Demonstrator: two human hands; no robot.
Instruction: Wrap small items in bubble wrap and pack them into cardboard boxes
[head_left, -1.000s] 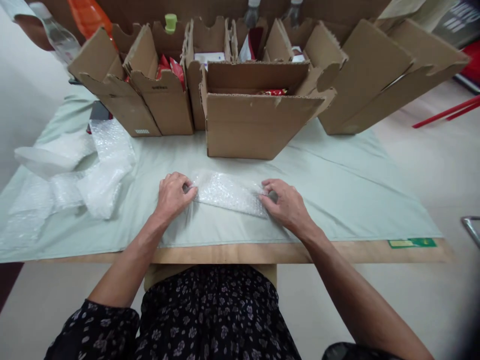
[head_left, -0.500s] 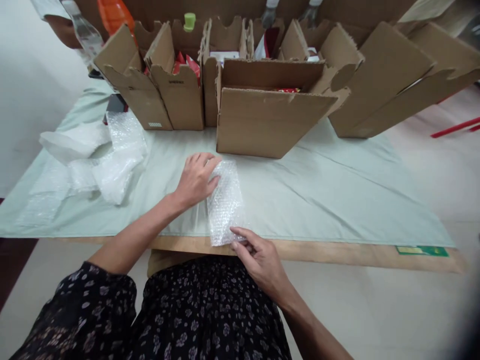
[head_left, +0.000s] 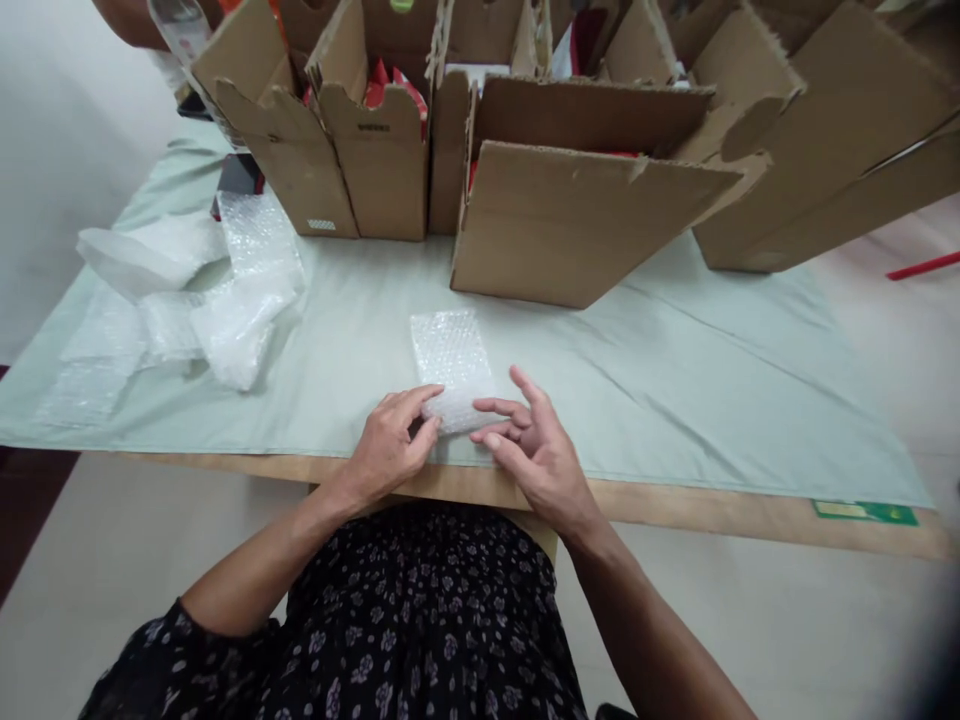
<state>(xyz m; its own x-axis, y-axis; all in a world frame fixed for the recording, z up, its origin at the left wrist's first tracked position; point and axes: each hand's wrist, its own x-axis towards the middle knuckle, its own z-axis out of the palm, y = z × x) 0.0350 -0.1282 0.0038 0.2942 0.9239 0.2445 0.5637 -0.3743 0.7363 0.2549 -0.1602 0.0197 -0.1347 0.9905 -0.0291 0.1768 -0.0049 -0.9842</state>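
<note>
A sheet of clear bubble wrap [head_left: 452, 350] lies on the cloth close to the table's front edge, its near end folded over on itself. My left hand [head_left: 394, 440] grips the left end of the fold between thumb and fingers. At the right end is my right hand [head_left: 536, 450], its thumb and lower fingers on the fold and its index finger lifted away. Whether anything lies inside the fold cannot be made out.
Loose bubble wrap [head_left: 244, 325] is heaped on the left. Open cardboard boxes [head_left: 592, 225] stand along the back, some with red packets inside. A clear bottle [head_left: 182, 35] and a person's arm [head_left: 135, 22] show at the far left. A green card [head_left: 866, 511] is at the front right edge.
The near end of the bubble wrap has been folded up and away from me. My left hand has come down from its far end to the fold; my right hand has moved slightly up.
</note>
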